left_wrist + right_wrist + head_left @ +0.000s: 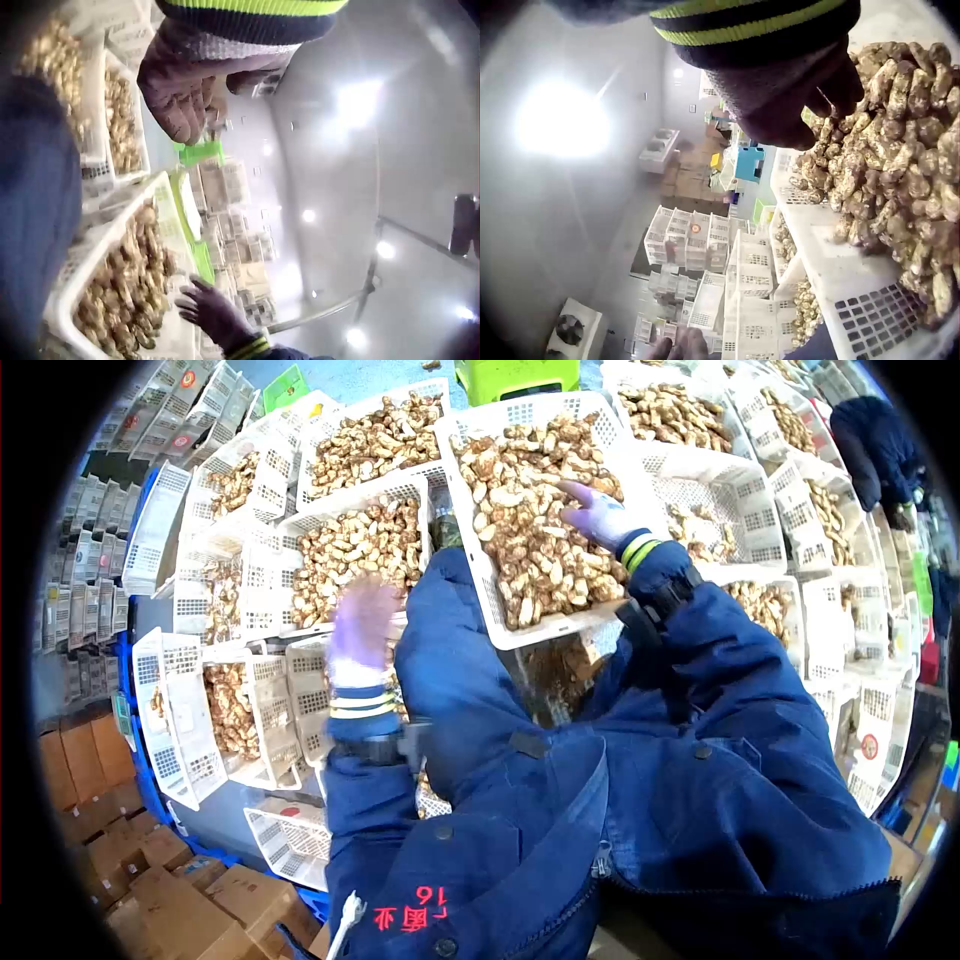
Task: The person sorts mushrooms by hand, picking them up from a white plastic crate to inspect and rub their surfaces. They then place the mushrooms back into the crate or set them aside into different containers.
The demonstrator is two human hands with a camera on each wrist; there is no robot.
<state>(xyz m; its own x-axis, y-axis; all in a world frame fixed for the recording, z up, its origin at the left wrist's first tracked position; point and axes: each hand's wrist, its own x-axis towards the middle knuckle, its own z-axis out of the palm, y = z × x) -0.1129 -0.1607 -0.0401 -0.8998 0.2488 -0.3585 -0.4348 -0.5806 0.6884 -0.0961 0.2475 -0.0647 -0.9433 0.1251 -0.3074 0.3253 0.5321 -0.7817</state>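
A white crate (515, 641) heaped with brown and cream mushrooms (530, 510) stands by the person's knees. The gloved right hand (598, 518) reaches over the heap, fingers extended at the mushrooms; in the right wrist view the hand (780, 97) is beside the pile (907, 165), and whether it touches any is unclear. The gloved left hand (362, 625), blurred, is raised near the left thigh, beside another crate of mushrooms (358, 550). In the left wrist view the left hand (176, 90) has its fingers loosely bent, with no mushroom seen in it.
More white crates of mushrooms stand on both sides, among them a part-filled one (705, 510) at the right. A green stool (515, 378) is beyond the heaped crate. Cardboard boxes (190, 910) lie at the lower left. Another person (880, 445) is at the upper right.
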